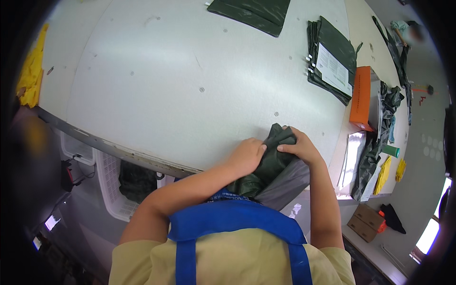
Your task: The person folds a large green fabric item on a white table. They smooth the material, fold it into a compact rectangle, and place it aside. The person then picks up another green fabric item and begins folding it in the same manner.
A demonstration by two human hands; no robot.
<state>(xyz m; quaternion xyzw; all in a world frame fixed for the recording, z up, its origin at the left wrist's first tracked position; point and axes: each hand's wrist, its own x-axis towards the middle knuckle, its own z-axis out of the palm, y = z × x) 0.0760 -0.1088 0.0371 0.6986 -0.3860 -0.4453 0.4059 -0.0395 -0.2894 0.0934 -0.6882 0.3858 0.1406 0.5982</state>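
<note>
A dark green, slightly shiny piece of fabric (pixel 274 160) with a greyish side is bunched up at the near edge of the white table (pixel 156 90). Part of it hangs over the edge against my blue apron. My left hand (pixel 246 156) is closed on its left side, thumb on top. On the right, my right hand (pixel 304 145) pinches the upper end between thumb and fingers. What kind of garment or cover it is cannot be made out.
Folded dark green pieces (pixel 254 14) lie at the far side. A stack of them (pixel 335 61) bears a printed sheet. Right of it stands an orange box (pixel 361 97). Yellow fabric (pixel 34 66) lies far left; below the edge sits a white plastic basket (pixel 108 183) with dark fabric.
</note>
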